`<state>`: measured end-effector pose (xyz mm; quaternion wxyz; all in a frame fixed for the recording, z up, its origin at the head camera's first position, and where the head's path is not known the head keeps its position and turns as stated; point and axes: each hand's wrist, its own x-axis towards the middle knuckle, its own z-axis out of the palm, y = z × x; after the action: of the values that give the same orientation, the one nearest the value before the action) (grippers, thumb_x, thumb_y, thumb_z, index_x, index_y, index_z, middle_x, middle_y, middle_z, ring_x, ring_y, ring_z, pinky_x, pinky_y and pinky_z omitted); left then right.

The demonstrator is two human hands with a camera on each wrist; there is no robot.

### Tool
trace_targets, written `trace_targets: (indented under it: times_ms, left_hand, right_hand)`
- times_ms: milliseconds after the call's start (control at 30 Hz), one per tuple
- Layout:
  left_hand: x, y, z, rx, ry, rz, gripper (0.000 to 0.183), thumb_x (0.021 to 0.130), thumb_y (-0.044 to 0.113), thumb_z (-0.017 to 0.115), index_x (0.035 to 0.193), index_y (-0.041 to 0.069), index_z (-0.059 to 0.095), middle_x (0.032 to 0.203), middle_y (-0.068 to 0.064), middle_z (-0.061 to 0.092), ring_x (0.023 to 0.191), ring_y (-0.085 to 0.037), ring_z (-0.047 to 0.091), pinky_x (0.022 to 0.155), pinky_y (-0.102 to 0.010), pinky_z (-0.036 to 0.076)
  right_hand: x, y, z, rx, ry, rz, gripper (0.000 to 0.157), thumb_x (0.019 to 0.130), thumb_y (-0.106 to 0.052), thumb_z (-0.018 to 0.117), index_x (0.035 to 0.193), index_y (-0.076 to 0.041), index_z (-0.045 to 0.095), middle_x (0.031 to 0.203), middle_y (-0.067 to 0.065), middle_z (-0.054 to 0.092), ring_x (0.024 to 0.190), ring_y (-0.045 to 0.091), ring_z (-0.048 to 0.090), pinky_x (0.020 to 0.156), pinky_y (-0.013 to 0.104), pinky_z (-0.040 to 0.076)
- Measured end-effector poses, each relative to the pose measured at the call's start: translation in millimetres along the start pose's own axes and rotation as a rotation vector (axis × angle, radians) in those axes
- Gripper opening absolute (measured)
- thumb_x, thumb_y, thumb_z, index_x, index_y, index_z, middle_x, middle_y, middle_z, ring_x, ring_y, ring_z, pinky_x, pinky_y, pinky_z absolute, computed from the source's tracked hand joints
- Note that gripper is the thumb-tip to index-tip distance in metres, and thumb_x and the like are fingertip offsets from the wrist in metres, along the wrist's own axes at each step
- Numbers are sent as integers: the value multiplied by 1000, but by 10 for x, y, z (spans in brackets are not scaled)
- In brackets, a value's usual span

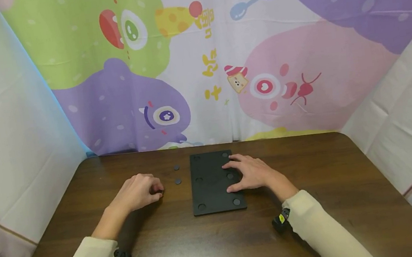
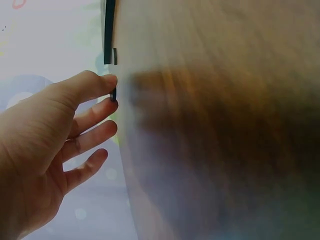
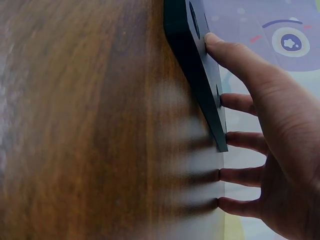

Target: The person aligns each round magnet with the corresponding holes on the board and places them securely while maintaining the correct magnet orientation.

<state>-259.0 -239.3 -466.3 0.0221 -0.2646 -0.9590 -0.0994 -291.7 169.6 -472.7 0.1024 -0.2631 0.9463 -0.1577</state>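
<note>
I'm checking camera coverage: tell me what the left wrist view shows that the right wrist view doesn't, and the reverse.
Only the left wrist view shows the left hand, pinching a dark disc edge-on, and a dark sliver beyond it.
Only the right wrist view shows the right hand at the board, and a round shape in the board's face.
Both show the table, the backdrop and the board.

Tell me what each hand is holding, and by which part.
The left hand pinches a dark disc by its rim, between thumb and finger. The right hand grips nothing; it touches the top of the board.
</note>
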Motion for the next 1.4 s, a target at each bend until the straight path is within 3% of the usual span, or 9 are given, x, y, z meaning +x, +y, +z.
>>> trace_targets:
  times_ms: [533,933,1400]
  left_hand:
    - [31,96,-15,5,13,32,10,91,18,92,97,22,85,91,8,75,83,-9,69,71,-36,60]
    - [65,224,10,-10,-2,68,10,92,20,93,99,23,86,92,9,76,83,-5,67,72,-31,59]
    - [100,388,14,-38,29,152,9,92,18,92,97,22,86,93,9,77,83,-6,71,72,-29,60]
  right_hand:
    - [-1,14,-12,4,-7,1,83,92,-66,85,162,-28,62,182,15,41,164,49,45,125,80,41]
    - [5,20,12,-6,0,-3,83,92,-66,84,162,-28,62,182,15,41,164,49,45,124,79,43]
    - [13,23,21,-9,0,-2,83,92,-66,84,162,-28,62,182,15,41,165,48,45,125,78,43]
